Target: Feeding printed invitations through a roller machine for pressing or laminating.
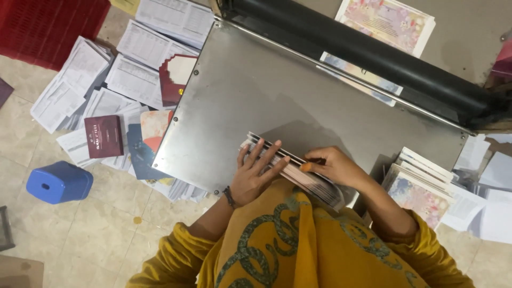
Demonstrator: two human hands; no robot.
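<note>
Both hands, left hand (257, 173) and right hand (333, 166), grip a thick, fanned, seemingly printed card stack (298, 173)

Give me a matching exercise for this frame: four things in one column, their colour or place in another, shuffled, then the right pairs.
Things:
1. plastic stool
2. crate
3. stack of printed sheets
4. roller

Descriptions:
A. black, along the far edge of the metal table
B. blue, on the tiled floor
C. red, top left corner
D. under the left hand and right hand

Pairs: 1-B, 2-C, 3-D, 4-A
</note>
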